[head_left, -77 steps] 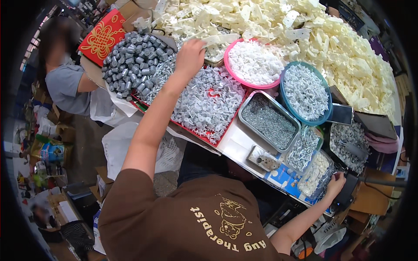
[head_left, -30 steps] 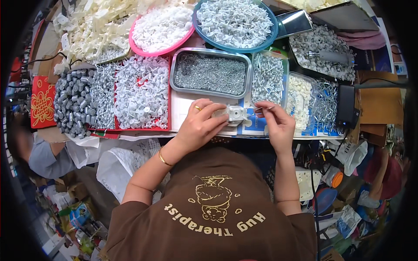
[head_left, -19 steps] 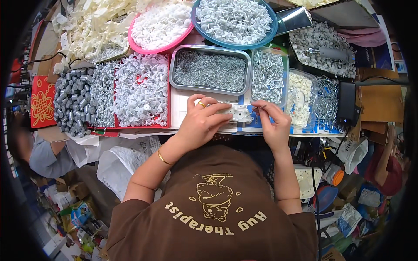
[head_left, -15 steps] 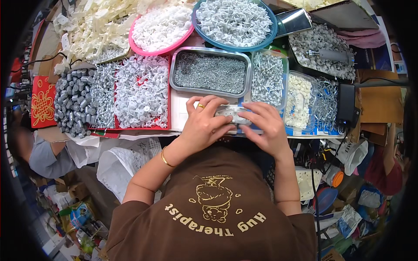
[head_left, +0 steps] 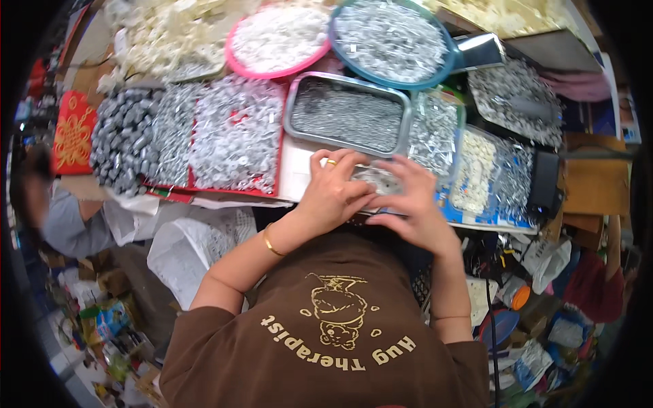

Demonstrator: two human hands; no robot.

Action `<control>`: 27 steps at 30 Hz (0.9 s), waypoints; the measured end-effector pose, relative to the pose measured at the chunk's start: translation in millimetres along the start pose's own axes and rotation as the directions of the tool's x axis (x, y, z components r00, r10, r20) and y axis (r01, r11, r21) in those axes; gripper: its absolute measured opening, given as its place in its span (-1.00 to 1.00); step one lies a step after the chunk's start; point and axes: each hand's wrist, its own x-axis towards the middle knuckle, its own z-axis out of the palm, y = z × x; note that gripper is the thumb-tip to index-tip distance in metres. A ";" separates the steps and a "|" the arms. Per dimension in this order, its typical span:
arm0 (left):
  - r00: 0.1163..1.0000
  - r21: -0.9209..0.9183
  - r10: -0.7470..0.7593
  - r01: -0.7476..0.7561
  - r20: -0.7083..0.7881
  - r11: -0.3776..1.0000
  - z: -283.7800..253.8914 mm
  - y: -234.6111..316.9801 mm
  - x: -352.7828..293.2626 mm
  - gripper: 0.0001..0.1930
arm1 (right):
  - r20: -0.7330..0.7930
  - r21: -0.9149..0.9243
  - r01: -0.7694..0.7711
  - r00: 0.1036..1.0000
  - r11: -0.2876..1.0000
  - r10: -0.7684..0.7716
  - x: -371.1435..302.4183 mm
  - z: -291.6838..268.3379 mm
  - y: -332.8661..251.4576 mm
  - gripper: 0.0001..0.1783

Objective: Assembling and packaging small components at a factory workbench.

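Table [head_left: 295, 163] under white fitting [head_left: 381, 181], 2 hands [head_left: 335, 190]; floor [head_left: 139, 268] cluttered.

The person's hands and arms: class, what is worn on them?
The plain brown sleeves are short. The left hand has a gold-coloured ring, with a slim gold-coloured bangle behind the wrist. The right hand, blurred, shows no jewellery.

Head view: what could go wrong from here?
1. The white block sits near the front edge of the table; a slip might drop it.
2. The metal tray is just beyond the left hand and right hand; a knock could spill its small metal pins.
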 end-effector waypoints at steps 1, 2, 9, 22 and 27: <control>1.000 -0.002 -0.010 0.010 -0.009 1.000 -0.3 1.9 0.4 -0.84 | -0.097 0.095 -0.040 0.994 0.995 0.049 1.6 -7.7 6.6 -0.82; 1.000 -0.023 -0.005 0.005 -0.011 1.000 1.6 2.1 -0.2 -0.84 | -0.210 0.019 -0.163 0.964 0.986 0.163 0.5 -13.5 25.1 -0.82; 0.998 -0.031 -0.057 0.056 -0.030 0.998 0.3 7.1 -11.3 -0.85 | -0.277 -0.402 -0.290 0.943 0.869 0.186 11.8 -11.6 73.6 -0.87; 0.875 0.612 -0.334 0.483 -0.349 0.626 -156.4 -171.3 -32.6 -0.84 | -0.427 0.381 -0.361 0.748 0.851 0.508 -3.6 -13.9 64.1 -0.83; 0.833 0.460 -0.260 0.498 -0.488 0.735 -140.4 -173.7 -32.1 -0.92 | -0.455 0.417 -0.298 0.749 0.859 0.481 0.7 -27.5 27.5 -0.73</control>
